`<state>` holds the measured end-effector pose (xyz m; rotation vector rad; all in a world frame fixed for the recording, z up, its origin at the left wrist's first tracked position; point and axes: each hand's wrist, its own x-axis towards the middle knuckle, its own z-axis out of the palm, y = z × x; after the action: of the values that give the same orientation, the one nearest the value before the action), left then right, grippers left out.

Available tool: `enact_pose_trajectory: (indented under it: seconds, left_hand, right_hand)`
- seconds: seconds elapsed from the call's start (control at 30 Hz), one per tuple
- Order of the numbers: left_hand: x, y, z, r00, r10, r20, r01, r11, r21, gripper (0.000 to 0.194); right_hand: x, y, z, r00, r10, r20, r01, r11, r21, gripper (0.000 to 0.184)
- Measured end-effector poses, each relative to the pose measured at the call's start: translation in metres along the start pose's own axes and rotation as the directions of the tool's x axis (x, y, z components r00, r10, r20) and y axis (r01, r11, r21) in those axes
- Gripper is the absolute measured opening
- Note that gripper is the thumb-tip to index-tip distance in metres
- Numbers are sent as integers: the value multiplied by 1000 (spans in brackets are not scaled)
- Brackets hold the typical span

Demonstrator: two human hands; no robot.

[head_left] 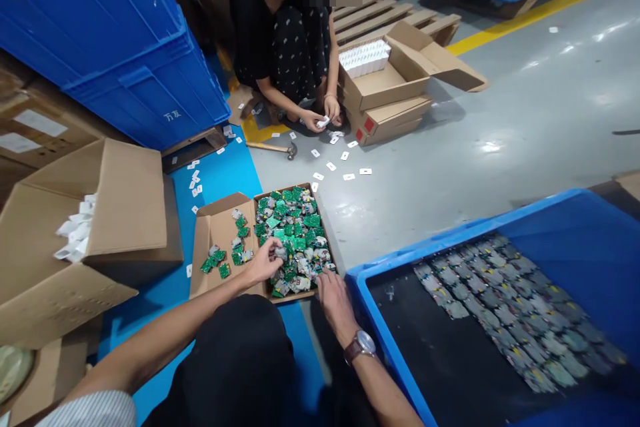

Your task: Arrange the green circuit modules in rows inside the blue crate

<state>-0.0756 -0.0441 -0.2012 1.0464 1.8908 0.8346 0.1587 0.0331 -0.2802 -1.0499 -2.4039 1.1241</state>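
In front of me a shallow cardboard box [329,240] holds a jumbled heap of green circuit boards [300,221], many with grey parts on them. My left hand [266,261] reaches over its left side, thumb and fingers closed on a circuit board with a grey part [281,253]. At the near right corner is my right hand [336,300], a watch on its wrist. Its fingers bend loosely toward the boards at the rim, and nothing shows in them. Several loose boards [214,257] lie on the box's opened lid [205,233].
A blue bin [370,273] at right holds rows of grey-backed boards [500,300]. A large carton [130,213] with white pieces stands left. Opposite, a person [295,53] squats, handling a small white piece. A hammer [280,148] and white tags [345,155] lie on the floor.
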Motion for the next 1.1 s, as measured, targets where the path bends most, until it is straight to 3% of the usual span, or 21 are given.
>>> enact_pose_trajectory:
  seconds: [0.07,0.17,0.23,0.27,0.33,0.4,0.47,0.6,0.73,0.8,0.9,1.0,1.1]
  left_hand:
    - [0,-1,-6,998,-52,-33,49,994,-98,42]
    - [-2,-3,-13,990,-137,-18,128,958,-258,54]
    - [-4,-4,-14,976,-215,11,206,915,-347,55]
    - [-4,-6,-13,968,-250,19,239,899,-367,54]
    - [-5,-10,-10,956,-292,4,276,899,-340,51]
    - [-4,-14,-5,948,-317,-30,299,918,-261,51]
    - [-3,-18,-1,941,-332,-71,320,936,-145,51]
    - [1,-20,7,949,-300,-98,310,943,119,55]
    - [4,-19,17,958,-277,-73,285,909,303,54]
    - [6,-18,21,960,-269,-81,280,893,352,51]
    - [7,-19,22,960,-259,-109,281,888,363,47]
    - [3,-19,19,957,-256,-138,287,910,300,39]
    - [-5,-16,13,944,-290,-156,314,935,164,34]
  right_hand:
    - [10,-4,-3,997,59,-51,-45,972,233,37]
    - [23,-9,-3,963,266,31,-239,804,545,46]
    - [32,-11,-2,929,355,107,-342,708,618,49]
    - [37,-12,-1,922,369,115,-359,707,609,50]
    - [45,-15,1,931,351,97,-351,795,495,50]
    - [52,-19,3,954,291,79,-301,918,257,46]
    - [55,-26,6,979,179,94,-179,984,-12,39]
    - [52,-40,12,981,-15,194,83,934,-347,32]
    - [40,-50,9,963,21,269,92,911,-403,27]
    - [34,-56,5,966,29,256,53,950,-308,25]
    - [26,-70,-7,987,29,158,-33,999,23,20]
    - [18,-87,-38,994,105,25,-106,907,408,24]
    - [4,-91,-94,972,218,-89,-117,775,621,35]
